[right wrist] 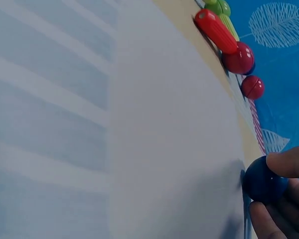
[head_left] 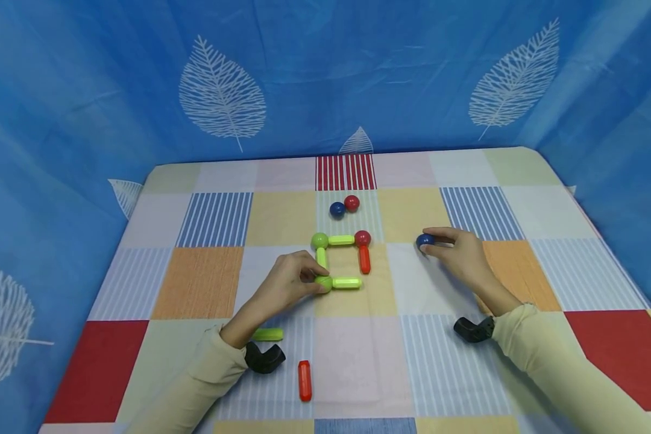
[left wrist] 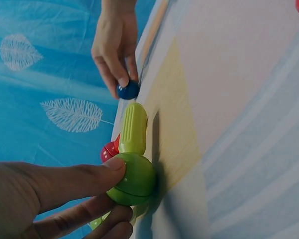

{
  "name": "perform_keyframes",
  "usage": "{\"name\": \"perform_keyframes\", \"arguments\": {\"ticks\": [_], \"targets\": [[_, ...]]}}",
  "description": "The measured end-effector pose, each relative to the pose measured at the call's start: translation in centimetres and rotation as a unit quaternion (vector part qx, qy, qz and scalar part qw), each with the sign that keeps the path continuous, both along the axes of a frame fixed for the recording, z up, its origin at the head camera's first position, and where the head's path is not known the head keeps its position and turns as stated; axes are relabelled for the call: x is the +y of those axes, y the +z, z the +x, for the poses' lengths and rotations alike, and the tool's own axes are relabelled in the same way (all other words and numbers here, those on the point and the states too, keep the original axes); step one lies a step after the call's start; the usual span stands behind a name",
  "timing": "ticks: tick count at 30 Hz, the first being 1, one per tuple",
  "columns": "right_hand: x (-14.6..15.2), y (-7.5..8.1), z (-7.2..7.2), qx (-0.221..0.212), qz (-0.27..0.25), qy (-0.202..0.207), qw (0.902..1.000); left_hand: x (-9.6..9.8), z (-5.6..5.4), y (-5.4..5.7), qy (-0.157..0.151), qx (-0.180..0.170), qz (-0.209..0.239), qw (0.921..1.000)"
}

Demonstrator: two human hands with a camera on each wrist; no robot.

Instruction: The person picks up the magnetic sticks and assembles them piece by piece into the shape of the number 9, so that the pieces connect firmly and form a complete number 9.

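Note:
My left hand pinches a green ball at the near left corner of a small frame of rods and balls. A yellow-green rod sticks out to the right from that ball, and another rod runs back to a second green ball. From there a yellow-green rod reaches a red ball, with a red rod pointing toward me. The near right corner has no ball. To the right, my right hand holds a blue ball between thumb and fingers, low over the cloth.
Behind the frame lie a loose blue ball and a red ball, side by side. Nearer me are a red rod and a yellow-green rod, partly behind my left wrist. A blue leaf-patterned curtain borders the patchwork-covered table.

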State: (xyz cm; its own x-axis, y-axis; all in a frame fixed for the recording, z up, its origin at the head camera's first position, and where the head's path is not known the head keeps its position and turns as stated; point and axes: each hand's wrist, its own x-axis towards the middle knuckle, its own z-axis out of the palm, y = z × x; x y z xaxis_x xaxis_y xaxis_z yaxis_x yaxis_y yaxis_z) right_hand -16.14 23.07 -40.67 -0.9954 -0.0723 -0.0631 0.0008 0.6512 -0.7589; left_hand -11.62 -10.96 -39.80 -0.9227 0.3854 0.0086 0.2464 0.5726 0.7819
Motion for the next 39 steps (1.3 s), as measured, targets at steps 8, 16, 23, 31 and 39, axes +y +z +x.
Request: {"name": "perform_keyframes", "arguments": {"ticks": [8,16,23,31,39], "targets": [[-0.5,-0.6,2.8,-0.006,-0.021,0.005,0.9998,-0.1,-0.1,0.1,0.001,-0.004,-0.005,1.0],[-2.6,-1.4,4.7,-0.031,-0.099,0.021,0.9944,0.1,0.0,0.0,0.007,-0.018,-0.009,0.9998],[-4.4,-1.8,5.5,-0.042,-0.147,0.027,0.9878,0.0,0.0,0.0,0.013,-0.03,-0.005,0.9995],[-6.0,-2.1,6.2,-0.061,-0.182,0.033,0.9808,-0.2,-0.1,0.0,0.016,-0.051,0.008,0.9985],[-7.5,-2.1,6.6,-0.064,-0.198,0.041,0.9772,-0.2,0.0,0.0,0.024,-0.059,0.016,0.9979]]}}
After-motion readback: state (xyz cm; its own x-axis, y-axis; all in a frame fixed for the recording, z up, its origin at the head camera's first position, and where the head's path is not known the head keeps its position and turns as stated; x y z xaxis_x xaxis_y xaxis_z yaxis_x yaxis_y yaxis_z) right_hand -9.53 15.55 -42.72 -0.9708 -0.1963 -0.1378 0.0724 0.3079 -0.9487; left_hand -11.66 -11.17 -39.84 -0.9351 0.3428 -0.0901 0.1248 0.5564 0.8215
